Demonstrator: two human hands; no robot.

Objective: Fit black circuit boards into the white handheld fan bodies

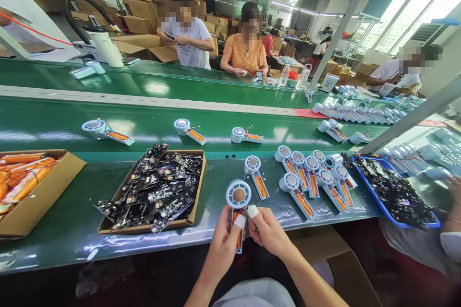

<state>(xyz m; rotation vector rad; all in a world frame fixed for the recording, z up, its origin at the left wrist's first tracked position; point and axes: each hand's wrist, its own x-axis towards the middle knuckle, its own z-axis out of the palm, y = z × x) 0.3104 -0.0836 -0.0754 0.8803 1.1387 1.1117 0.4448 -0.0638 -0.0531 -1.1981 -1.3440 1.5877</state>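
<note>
You hold the fan shell [238, 195] out past the near edge of the bench [72, 211], with only your lap below it. If either grip slips, I judge it would fall clear of the bench rather than land on it. The orange battery in the handle looks seated but uncovered, so a hard squeeze or a tilt could pop it loose. Something thin and dark sits between your right fingertips. It may be a wire, though I cannot tell, and a tug on it could strain whatever it joins. The box of circuit boards [137, 229] lies just to your left and the row of finished shells [313, 177] to your right, so a wide elbow swing could knock either.

Your left hand [224, 244] is wrapped around the lower handle from the left, with its capped thumb pressed on top over the battery. Your right hand [271, 231] comes in from the right with the wrist low. Its capped fingertip rests against the handle just under the round head, pinching there. Both hands are closed on the shell, whose round head points away from you.
</note>
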